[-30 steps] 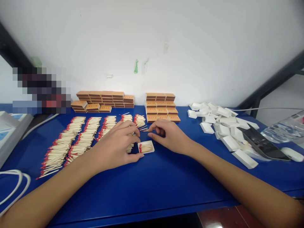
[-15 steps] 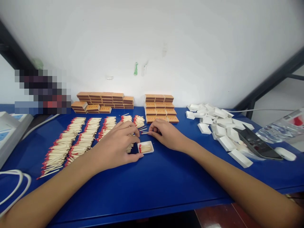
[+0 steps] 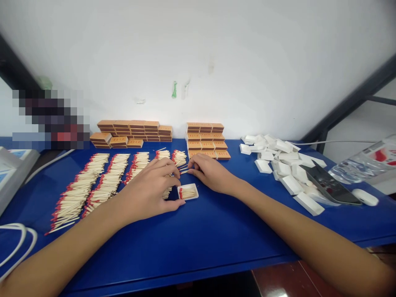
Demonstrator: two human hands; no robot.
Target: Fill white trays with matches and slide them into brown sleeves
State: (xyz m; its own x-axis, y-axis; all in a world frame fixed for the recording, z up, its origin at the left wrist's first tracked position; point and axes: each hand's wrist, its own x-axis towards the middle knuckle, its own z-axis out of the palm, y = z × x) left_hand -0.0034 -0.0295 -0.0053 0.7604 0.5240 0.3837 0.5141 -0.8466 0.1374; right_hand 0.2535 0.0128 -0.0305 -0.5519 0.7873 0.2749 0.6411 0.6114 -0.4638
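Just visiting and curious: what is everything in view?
Small tray: one, white, table centre
Matches: many, pale, red heads, mostly five rows left
Matchboxes: many, orange and brown, two groups, back
Box pieces: many, white, heaped right
Flat device: one, black, beside heap
Rounded object: one, white, beside device
Plastic item: one, clear, far right
Cables: at least two, white, both sides
Boxy unit: one, white, left edge
Pixelated patch: one, mixed, left
Frame bars: several, dark, both sides
Wall: one, white, behind
Table: one, blue, beneath
Floor: one, reddish, lower right
Left hand: one, bare, by tray's left end
Right hand: one, bare, by loose matches
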